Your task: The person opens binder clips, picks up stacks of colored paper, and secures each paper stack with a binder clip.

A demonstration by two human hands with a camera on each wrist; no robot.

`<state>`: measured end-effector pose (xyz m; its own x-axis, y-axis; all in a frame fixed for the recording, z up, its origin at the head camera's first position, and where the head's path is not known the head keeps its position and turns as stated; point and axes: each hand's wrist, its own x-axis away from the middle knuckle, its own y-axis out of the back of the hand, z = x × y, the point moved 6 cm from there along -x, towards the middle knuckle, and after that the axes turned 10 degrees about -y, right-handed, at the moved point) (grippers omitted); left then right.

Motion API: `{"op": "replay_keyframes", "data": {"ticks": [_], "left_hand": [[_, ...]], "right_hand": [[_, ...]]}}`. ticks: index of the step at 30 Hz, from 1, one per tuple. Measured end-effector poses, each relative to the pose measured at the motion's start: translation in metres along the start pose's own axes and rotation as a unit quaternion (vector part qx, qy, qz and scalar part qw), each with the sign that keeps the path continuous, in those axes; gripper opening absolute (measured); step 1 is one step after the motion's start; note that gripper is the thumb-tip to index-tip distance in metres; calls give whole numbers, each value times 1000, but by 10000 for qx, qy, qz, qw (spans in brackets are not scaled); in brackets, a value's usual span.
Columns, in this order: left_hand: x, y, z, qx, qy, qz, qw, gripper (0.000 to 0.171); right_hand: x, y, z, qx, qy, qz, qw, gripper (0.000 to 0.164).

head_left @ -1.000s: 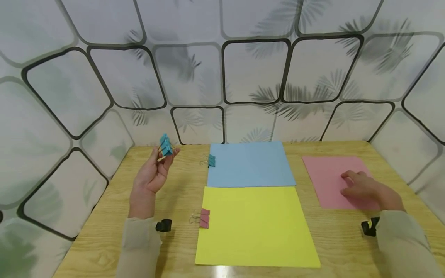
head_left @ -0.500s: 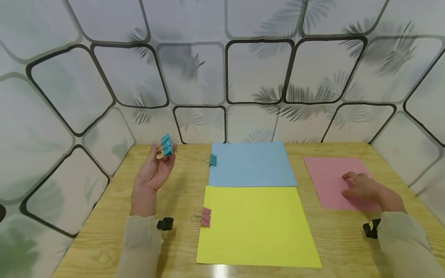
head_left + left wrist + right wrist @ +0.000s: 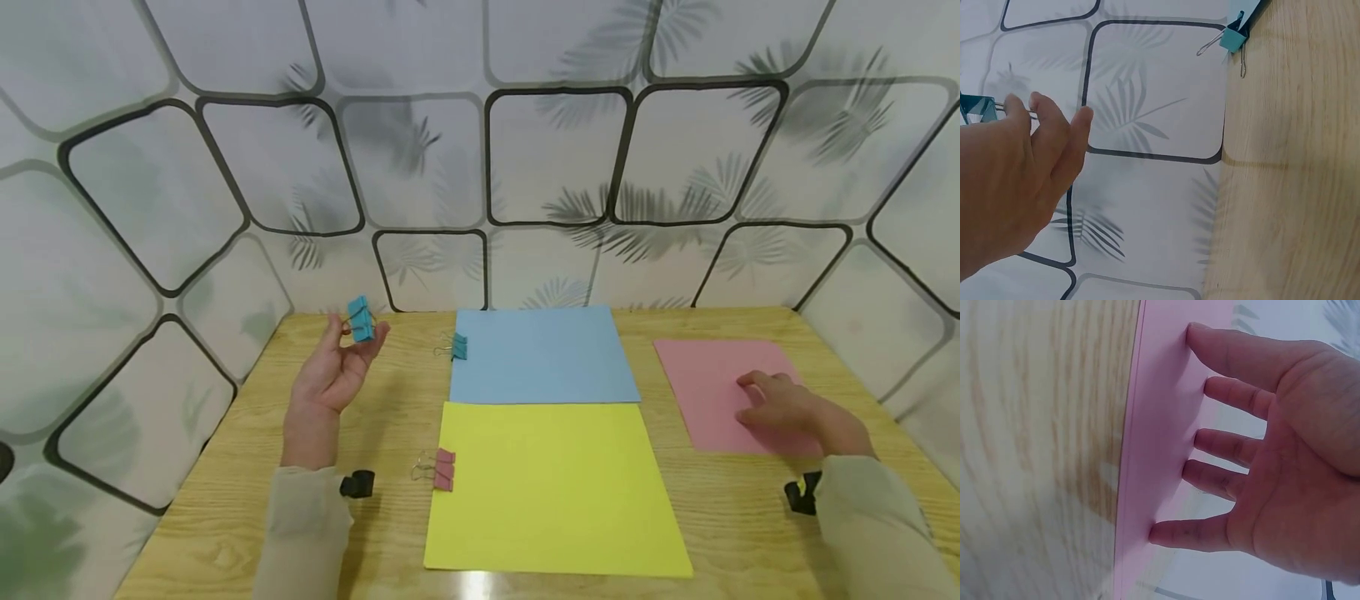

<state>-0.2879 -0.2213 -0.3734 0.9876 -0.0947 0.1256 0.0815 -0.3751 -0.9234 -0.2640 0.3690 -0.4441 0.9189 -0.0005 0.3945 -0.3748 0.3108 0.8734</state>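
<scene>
My left hand (image 3: 327, 375) is raised at the back left of the table and pinches a blue binder clip (image 3: 361, 320) by its wire handles. In the left wrist view part of that clip (image 3: 979, 109) shows beyond the knuckles. On the right, the fingertips of my right hand (image 3: 787, 407) rest on pink paper (image 3: 701, 383). The right wrist view shows its fingers spread, their tips down on the pink paper (image 3: 1154, 425). To the right of my left hand, a teal binder clip (image 3: 459, 346) grips the left edge of blue paper (image 3: 543, 354).
Yellow paper (image 3: 555, 492) lies in front of the blue paper, with a pink binder clip (image 3: 444, 469) on its left edge. Everything lies on a wooden table (image 3: 217, 508). Patterned walls (image 3: 555, 158) rise behind and at both sides.
The blue binder clip has dipped slightly and turned a little in my left hand over the last half second. My right hand stays where it was on the pink paper.
</scene>
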Motion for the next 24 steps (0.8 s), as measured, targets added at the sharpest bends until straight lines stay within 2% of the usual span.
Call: {"op": "replay_keyframes", "data": {"ticks": [4, 6, 12, 13, 15, 17, 20, 24], "left_hand": [[-1, 4, -2, 499, -5, -212, 9985, 27], [-2, 7, -4, 598, -15, -289, 9978, 27], [-2, 7, -1, 768, 210, -164, 9967, 30], [-1, 6, 0, 646, 252, -96, 9975, 26], [-1, 4, 2, 114, 289, 85, 9995, 22], [-1, 3, 3, -494, 291, 271, 9980, 26], [-2, 2, 4, -1357, 188, 504, 9893, 34], [-1, 1, 2, -2082, -161, 642, 9759, 41]], "right_hand": [[-1, -1, -1, -15, -7, -5, 10000, 68], [-1, -2, -2, -4, 4, -23, 10000, 68], [-1, -3, -3, -44, 4, -62, 10000, 68], [-1, -3, -4, -75, -17, -40, 10000, 69], [0, -4, -4, -92, -35, -27, 9999, 68], [2, -4, -4, -111, -61, -17, 9999, 68], [4, -4, -3, -134, -104, -1, 9999, 67], [4, -5, -2, -163, -78, -26, 9998, 67]]}}
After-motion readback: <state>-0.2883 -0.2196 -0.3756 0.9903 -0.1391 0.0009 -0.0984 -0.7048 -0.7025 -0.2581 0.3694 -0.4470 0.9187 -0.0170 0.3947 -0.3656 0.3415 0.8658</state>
